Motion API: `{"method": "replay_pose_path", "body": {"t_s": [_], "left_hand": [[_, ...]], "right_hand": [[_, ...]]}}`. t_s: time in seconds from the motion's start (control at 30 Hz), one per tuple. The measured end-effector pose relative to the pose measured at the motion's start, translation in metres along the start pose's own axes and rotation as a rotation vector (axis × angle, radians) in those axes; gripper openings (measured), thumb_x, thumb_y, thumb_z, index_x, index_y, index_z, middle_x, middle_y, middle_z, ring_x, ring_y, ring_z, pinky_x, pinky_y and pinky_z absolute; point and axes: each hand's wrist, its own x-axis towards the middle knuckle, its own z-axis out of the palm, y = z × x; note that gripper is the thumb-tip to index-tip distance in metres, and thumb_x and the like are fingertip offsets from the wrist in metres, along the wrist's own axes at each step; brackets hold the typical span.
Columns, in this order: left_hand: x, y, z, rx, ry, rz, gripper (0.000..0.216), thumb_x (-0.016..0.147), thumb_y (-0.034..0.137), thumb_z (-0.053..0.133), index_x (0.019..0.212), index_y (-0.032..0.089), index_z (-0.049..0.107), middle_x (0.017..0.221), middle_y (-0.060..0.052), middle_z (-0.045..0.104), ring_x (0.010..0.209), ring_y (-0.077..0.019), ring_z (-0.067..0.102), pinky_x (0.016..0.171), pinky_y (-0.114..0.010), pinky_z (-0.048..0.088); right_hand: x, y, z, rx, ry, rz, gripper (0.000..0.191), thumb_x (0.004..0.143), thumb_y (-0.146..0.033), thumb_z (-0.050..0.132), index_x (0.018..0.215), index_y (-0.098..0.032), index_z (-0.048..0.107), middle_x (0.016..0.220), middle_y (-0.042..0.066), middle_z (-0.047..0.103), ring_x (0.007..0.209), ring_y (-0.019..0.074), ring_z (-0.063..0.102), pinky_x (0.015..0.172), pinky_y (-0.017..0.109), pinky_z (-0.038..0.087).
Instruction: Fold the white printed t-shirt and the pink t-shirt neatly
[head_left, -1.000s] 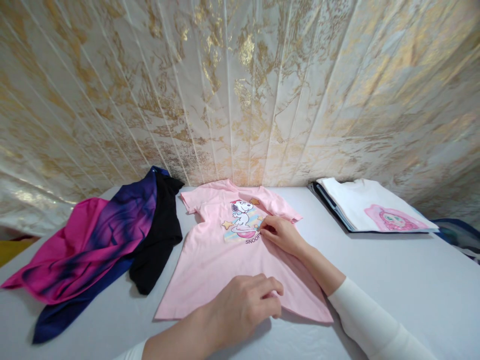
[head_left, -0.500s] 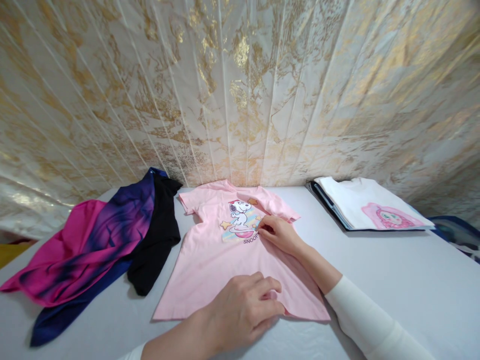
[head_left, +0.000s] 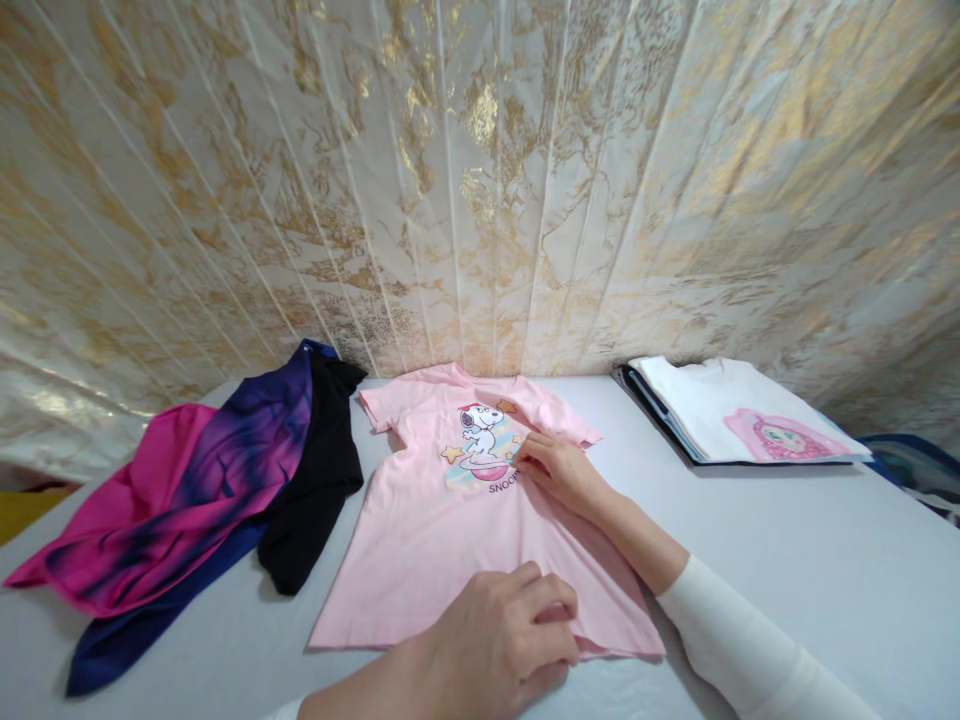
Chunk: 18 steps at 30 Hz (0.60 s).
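Observation:
A pink T-shirt (head_left: 420, 560) lies front up on the table, its neck at the far side and its hem towards me. It carries a Snoopy print with stars. My left hand (head_left: 506, 635) is closed at the hem, its curled fingers pinching the bottom edge right of the middle. Beside the print's right side, my right hand (head_left: 566, 472) is closed with fingertips pinched on the shirt front. The fabric runs in soft creases between the two hands. My right forearm crosses the shirt's right edge.
To the left lies a loose heap of pink, purple and black clothing (head_left: 187, 500). A stack of folded clothes (head_left: 697, 400) sits at the back right, a white printed shirt on top. A white-and-gold curtain (head_left: 480, 200) hangs behind the white-covered table (head_left: 787, 560).
My left hand has shifted slightly to the right along with the hem, where the fabric edge is a little raised. My right hand stays at the print. The view has moved slightly.

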Motion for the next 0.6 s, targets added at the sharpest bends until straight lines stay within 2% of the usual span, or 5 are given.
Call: {"method": "replay_pose_path", "body": {"t_s": [0.1,0.2,0.3,0.4,0.6], "left_hand": [[-0.005,-0.01,-0.018,-0.129,0.041,-0.071,0.022,0.097,0.036,0.05,0.111,0.019,0.056,0.11,-0.004,0.064,0.099,-0.0176,0.058,0.088,-0.029,0.046],[-0.023,-0.033,-0.041,-0.062,0.051,-0.18,0.028,0.101,0.029,0.038,0.12,0.02,0.056,0.124,-0.007,0.06,0.117,-0.0197,0.052,0.102,-0.035,0.038],[-0.052,-0.057,-0.054,0.132,-0.066,-0.264,0.036,0.101,0.033,0.039,0.134,0.024,0.049,0.148,-0.007,0.04,0.135,-0.0243,0.036,0.108,-0.043,0.03],[-0.076,-0.071,-0.054,0.253,-0.142,-0.327,0.05,0.101,0.042,0.04,0.148,0.027,0.031,0.155,-0.007,0.027,0.142,-0.0269,0.024,0.111,-0.046,0.026],[-0.083,-0.067,-0.051,0.293,-0.154,-0.354,0.054,0.1,0.047,0.038,0.149,0.026,0.028,0.155,-0.005,0.025,0.143,-0.0258,0.023,0.112,-0.045,0.025]], "right_hand": [[-0.024,-0.023,0.003,-0.04,0.11,-0.066,0.027,0.095,-0.018,0.04,0.118,-0.017,0.056,0.115,0.013,0.061,0.108,0.0247,0.056,0.09,0.042,0.047],[-0.065,-0.05,0.011,-0.117,0.175,-0.048,0.047,0.098,-0.024,0.037,0.144,-0.015,0.03,0.143,0.017,0.043,0.132,0.0257,0.04,0.103,0.044,0.04],[-0.1,-0.06,0.014,-0.286,0.033,0.006,0.061,0.098,-0.038,0.039,0.152,-0.018,0.017,0.153,0.013,0.03,0.14,0.0286,0.028,0.108,0.047,0.035],[-0.117,-0.049,0.011,-0.426,-0.073,0.045,0.072,0.096,-0.052,0.041,0.153,-0.02,0.012,0.155,0.011,0.025,0.141,0.031,0.026,0.109,0.051,0.031],[-0.118,-0.034,0.004,-0.509,-0.112,0.0,0.079,0.094,-0.058,0.04,0.154,-0.021,0.004,0.155,0.01,0.023,0.141,0.0315,0.025,0.108,0.05,0.032]]}}
